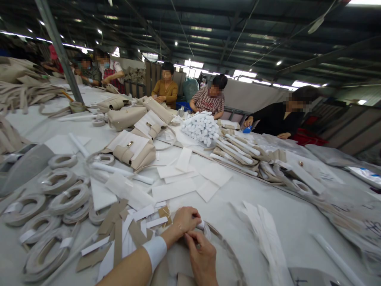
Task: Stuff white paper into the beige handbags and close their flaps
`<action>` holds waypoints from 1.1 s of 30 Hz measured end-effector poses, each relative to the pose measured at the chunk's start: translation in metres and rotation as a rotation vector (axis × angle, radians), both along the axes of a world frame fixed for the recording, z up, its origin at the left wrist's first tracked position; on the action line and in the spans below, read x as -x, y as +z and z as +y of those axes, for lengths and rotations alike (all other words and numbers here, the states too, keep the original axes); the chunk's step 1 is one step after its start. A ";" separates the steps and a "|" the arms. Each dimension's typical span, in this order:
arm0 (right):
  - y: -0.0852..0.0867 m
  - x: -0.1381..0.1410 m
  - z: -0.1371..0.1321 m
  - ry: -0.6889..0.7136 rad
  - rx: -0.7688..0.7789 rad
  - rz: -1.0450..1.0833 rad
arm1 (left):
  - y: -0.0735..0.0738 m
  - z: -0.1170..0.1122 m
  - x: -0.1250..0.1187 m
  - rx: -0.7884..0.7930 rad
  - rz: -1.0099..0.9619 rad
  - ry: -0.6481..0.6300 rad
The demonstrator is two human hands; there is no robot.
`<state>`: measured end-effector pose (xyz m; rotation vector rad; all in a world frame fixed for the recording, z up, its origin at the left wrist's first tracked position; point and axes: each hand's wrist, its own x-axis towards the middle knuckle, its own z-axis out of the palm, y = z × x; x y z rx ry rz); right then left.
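Note:
At the front of the table, my left hand (185, 220) is closed around the end of a beige bag strap (226, 242). A white wrap (205, 229) shows on the strap beside its fingers. Close below, my right hand (202, 254) is pinched, thumb and fingertip together; what lies between them is too small to tell. The strap curves away to the right of both hands toward the front edge. Loose white and tan strips (131, 230) lie just left of my left wrist, which has a white band (155, 251) around it.
Coiled straps with white bands (56, 180) cover the left side. Beige handbags (131, 149) and flat white sheets (174, 190) lie ahead. Beyond them is a pile of white rolls (201, 128). Wrapped bag parts (238, 153) are at right. Several co-workers (208, 99) line the far side.

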<state>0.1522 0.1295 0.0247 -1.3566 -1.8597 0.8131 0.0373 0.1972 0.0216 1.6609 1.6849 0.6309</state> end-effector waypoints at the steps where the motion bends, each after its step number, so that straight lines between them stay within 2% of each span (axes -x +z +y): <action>1: 0.000 0.000 0.001 0.001 -0.005 -0.006 | 0.001 0.000 0.000 0.001 0.000 -0.003; 6: 0.004 0.005 0.001 0.051 -0.015 0.005 | 0.002 0.000 0.002 0.006 -0.001 -0.023; 12: 0.017 0.015 -0.011 0.186 0.157 0.093 | 0.001 -0.001 0.002 -0.019 0.000 -0.033; 15: 0.021 0.011 -0.010 0.142 0.160 0.133 | 0.001 -0.001 0.002 -0.016 0.002 -0.029; 18: 0.022 0.003 -0.001 0.107 0.078 0.090 | -0.001 0.001 0.001 -0.002 0.016 -0.030; 25: 0.035 0.003 0.014 0.224 0.007 -0.110 | -0.004 0.003 0.002 -0.004 0.079 -0.075; 33: 0.055 0.002 0.020 0.321 0.137 -0.182 | -0.001 0.001 -0.003 -0.037 0.245 -0.165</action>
